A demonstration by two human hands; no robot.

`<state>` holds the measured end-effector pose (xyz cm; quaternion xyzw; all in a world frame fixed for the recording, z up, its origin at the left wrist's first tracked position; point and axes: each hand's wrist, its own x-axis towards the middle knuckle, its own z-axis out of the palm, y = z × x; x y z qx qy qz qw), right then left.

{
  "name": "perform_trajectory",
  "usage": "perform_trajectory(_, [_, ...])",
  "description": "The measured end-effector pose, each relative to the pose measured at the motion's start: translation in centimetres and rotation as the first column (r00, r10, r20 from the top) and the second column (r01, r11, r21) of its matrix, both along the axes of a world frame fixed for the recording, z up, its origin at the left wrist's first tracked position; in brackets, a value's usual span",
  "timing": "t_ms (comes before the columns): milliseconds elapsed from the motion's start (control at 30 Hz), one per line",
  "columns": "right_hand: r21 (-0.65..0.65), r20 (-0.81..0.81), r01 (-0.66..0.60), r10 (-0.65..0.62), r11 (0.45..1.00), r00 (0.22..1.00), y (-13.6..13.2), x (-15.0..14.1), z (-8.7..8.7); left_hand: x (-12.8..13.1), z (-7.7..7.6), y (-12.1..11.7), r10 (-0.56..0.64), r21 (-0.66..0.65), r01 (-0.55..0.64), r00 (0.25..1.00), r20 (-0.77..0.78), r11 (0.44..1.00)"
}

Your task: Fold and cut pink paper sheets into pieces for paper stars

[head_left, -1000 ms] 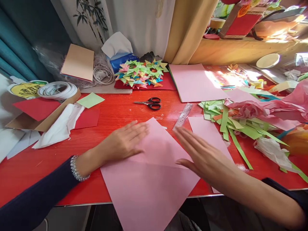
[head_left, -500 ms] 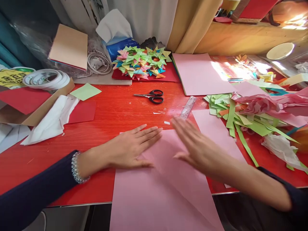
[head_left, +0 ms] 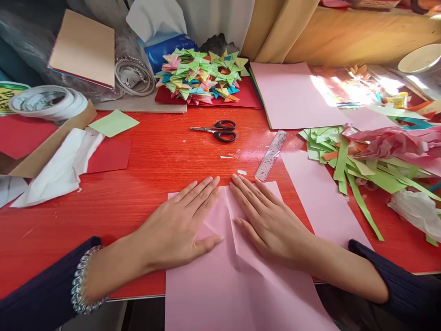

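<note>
A large sheet of pink paper (head_left: 206,294) lies in front of me, its far edge on the red table and its near part hanging past the table's front edge. Crease lines cross it, and the middle bulges up a little between my hands. My left hand (head_left: 179,220) rests flat on the left of the sheet, fingers stretched out and thumb apart. On the right side, my right hand (head_left: 268,220) presses flat with its fingers extended. A clear ruler (head_left: 271,156) lies just beyond the right fingertips, near a small white paper scrap (head_left: 241,172).
Black-handled scissors (head_left: 223,131) lie beyond the sheet. Folded paper pieces (head_left: 203,76) are piled at the back beside stacked pink sheets (head_left: 296,96). Green paper strips (head_left: 365,172) and a pink strip (head_left: 320,197) lie right; tape rolls (head_left: 48,102) and white tissue (head_left: 55,168) left.
The pink sheet has turned from a corner pointing away to a straight edge facing away. My right hand has come down flat on it, and both hands now lie closer together. The view tilted down.
</note>
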<state>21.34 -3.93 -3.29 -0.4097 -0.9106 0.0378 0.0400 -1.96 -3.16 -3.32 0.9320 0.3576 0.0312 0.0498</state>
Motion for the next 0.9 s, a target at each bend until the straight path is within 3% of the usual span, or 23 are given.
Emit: perform_trajectory(900, [0.013, 0.022, -0.001, 0.001, 1.0, 1.0, -0.2, -0.2, 0.1, 1.5, -0.2, -1.6, 0.122, 0.071, -0.124, 0.992, 0.038, 0.99])
